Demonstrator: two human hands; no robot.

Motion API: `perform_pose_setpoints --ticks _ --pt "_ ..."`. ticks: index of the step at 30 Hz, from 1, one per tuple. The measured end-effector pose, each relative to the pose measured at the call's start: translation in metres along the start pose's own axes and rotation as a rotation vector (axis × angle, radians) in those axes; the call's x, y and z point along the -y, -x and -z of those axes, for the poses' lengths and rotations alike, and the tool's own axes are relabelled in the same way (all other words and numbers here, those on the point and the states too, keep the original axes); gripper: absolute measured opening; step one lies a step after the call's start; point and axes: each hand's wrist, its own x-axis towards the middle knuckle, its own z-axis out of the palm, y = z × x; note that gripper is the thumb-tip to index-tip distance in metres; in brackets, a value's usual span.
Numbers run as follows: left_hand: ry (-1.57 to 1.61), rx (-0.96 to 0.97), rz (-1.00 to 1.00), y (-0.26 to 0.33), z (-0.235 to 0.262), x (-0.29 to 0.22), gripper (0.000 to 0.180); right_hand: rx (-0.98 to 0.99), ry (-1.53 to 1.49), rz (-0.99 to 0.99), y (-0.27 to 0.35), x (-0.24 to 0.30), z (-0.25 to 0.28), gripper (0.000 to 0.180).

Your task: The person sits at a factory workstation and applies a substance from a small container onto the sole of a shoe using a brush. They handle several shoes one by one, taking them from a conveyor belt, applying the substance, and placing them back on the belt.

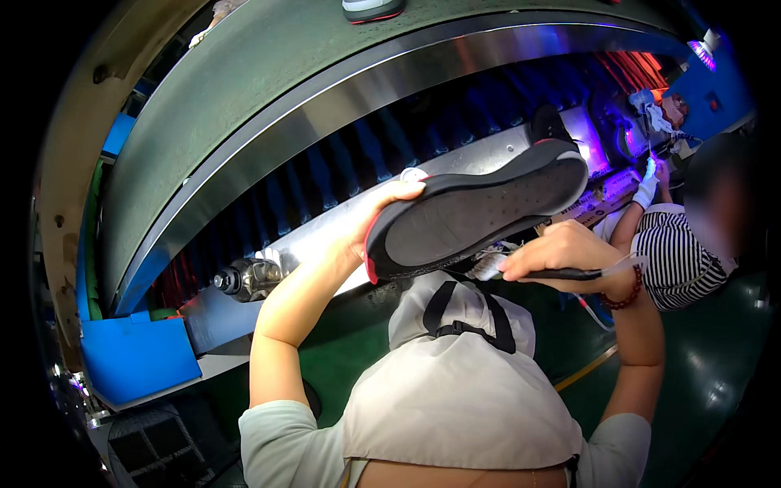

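Note:
My left hand (376, 218) grips a shoe sole (480, 213) by its left end, thumb along the upper rim. The sole is black with a grey recessed inner face turned up toward me and a red strip at its edge. It is held tilted above the metal ledge, its right end higher. In my right hand (561, 254) is a small brush (488, 265), its dark handle lying in the closed fingers. The pale bristles are just below the sole's lower edge; whether they touch it I cannot tell.
Beyond the metal ledge (313, 236) curves a green conveyor belt (268, 61) carrying a shoe part (373, 8). A clear bottle with a dark cap (244, 281) lies at left, above a blue box (138, 358). A co-worker in striped clothing (679, 252) works at right under purple light.

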Motion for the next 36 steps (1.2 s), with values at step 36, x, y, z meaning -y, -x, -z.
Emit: perform_pose_setpoints --ticks 36 --pt "0.270 -0.155 -0.428 -0.068 0.026 0.057 0.078 -0.907 0.095 -0.063 -0.056 -0.018 -0.091 0.015"
